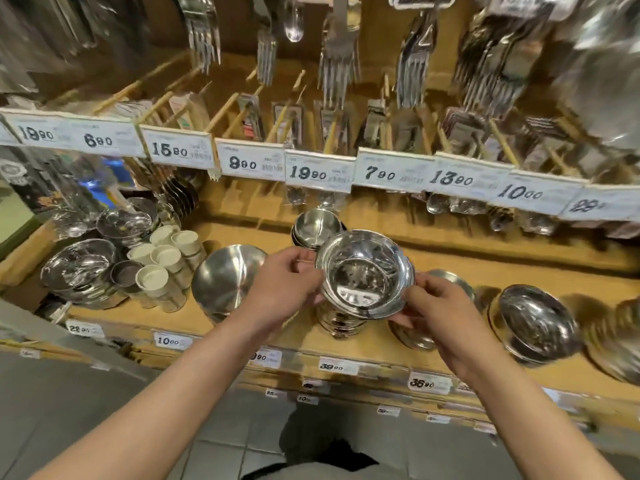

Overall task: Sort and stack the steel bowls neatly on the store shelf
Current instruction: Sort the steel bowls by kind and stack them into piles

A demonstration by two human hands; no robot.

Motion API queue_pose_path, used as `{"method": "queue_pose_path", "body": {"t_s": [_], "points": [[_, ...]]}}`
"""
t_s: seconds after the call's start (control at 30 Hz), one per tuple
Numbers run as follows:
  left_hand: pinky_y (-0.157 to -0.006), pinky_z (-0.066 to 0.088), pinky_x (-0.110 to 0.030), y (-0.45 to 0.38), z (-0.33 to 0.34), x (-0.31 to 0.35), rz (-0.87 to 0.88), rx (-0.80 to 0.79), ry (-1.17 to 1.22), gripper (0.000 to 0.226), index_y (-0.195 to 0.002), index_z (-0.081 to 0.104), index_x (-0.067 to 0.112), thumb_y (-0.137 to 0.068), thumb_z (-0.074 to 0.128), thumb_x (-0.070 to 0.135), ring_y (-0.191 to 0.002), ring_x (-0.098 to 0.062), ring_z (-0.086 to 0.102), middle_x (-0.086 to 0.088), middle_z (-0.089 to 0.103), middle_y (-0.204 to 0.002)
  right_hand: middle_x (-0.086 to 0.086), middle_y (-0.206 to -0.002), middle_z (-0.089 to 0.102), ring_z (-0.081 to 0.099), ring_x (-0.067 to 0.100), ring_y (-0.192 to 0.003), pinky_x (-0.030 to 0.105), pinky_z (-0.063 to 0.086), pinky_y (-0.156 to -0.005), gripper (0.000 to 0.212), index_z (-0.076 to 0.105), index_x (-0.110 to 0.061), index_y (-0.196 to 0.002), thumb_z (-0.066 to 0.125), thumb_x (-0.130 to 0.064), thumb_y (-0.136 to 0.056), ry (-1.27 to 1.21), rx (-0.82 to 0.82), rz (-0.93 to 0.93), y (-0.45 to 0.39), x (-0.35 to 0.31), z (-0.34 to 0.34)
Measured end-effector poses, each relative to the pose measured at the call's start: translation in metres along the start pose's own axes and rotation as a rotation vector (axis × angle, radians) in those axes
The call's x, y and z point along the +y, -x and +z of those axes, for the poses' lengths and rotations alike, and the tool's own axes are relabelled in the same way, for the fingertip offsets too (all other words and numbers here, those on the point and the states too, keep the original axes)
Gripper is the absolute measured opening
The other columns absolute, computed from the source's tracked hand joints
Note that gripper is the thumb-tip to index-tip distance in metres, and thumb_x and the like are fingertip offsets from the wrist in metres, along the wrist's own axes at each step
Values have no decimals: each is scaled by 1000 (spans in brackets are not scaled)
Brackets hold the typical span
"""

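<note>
While gripping from both sides, left hand and right hand curled round the rim of a shiny steel bowl, fingers pinching its edge, thumbs toward the person

Bowl mouth up and tipped a little toward the camera, round with no long axis, rim wavy or scalloped, inside mirror-bright with a flat bottom showing reflections

Held at the top of a stack of bowls standing on the wooden shelf, near the front edge; whether touching the stack or just above it, cannot tell

Just left of the left hand, a plain deep bowl tilted on its side, mouth facing right and up

Behind, toward the back of the shelf, a small bowl pile, mouths up

Partly hidden behind the right hand, another bowl; further right a large bowl leaning with mouth toward the camera

Far left, wrapped bowls and a cluster of white cups

Along the shelf above, price tags reading 19.90, 7.90, 13.90; higher up, packs of forks hanging, blurred
</note>
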State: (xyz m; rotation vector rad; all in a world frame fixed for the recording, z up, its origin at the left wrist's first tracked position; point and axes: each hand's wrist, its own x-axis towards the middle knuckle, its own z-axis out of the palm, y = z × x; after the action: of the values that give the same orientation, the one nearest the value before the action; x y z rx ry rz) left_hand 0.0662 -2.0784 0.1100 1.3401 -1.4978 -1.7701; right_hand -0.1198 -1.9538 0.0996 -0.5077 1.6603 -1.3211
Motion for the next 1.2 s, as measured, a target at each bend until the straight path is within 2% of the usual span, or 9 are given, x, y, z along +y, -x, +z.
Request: {"method": "queue_pose_path", "body": {"t_s": [0.1,0.23,0.33,0.47,0.63,0.77,1.0,1.1,1.2], "points": [[-81,63,-46,-10,24,1,18,-55,-17,20,-108,69,10,-91,67,0,-81,-28,74,-13,73,-91,12,-91,77,74,13,-73,22,56,-59,12,73,-3,-98,60,-4,-97,-45,63,-2,3,5,-21],[-60,61,-26,-11,62,7,3,-239,59,14,-103,69,11,-92,69,2,-73,-15,76,2,77,-80,8,-90,79,77,17,-81,20,59,-64,19,74,-10,-84,61,-3,-96,-120,203,5,29,14,-55],[-66,62,-26,-8,95,9,7,-377,6,15,-110,71,8,-97,69,15,-95,-24,75,-11,73,-108,2,-72,69,71,8,-69,20,59,-63,25,65,-11,-73,62,-3,-96,-201,350,37,63,27,-86],[-76,63,-30,-1,131,3,11,-499,-58,9,-105,71,19,-100,64,23,-103,-25,72,-11,70,-114,9,-79,64,65,14,-79,23,60,-63,12,69,-5,-84,63,-1,-94,-252,553,81,116,48,-137],[-62,58,-17,8,167,-10,-23,-500,-99,7,-99,70,21,-99,64,16,-98,-19,68,-9,67,-110,13,-85,74,73,14,-73,21,59,-60,9,72,4,-97,66,0,-91,-294,762,98,154,57,-201],[-61,57,-19,16,215,-10,-59,-482,-100,9,-104,71,12,-97,68,17,-94,-24,68,-13,68,-107,15,-87,75,72,17,-77,22,61,-61,9,70,6,-94,61,3,-94,-333,763,90,146,58,-259],[-59,58,-24,23,388,6,-96,-498,-154,15,-85,67,15,-99,64,20,-67,-12,70,-9,71,-85,-4,-52,56,61,4,-49,21,61,-57,41,61,-15,-55,60,5,-91,-199,562,9,90,42,-387],[-46,51,-18,19,456,9,-51,-440,-204,18,-88,70,-3,-94,70,13,-58,-16,68,-13,74,-75,1,-59,55,63,9,-52,22,59,-56,28,64,-12,-68,61,1,-92,-96,482,28,61,35,-440],[-41,43,-17,13,491,9,30,-299,-285,14,-80,71,-3,-86,72,10,-51,-18,56,-23,66,-72,2,-62,54,67,13,-52,32,53,-65,13,61,-11,-80,64,-4,-89,-46,414,14,32,26,-479]]}}
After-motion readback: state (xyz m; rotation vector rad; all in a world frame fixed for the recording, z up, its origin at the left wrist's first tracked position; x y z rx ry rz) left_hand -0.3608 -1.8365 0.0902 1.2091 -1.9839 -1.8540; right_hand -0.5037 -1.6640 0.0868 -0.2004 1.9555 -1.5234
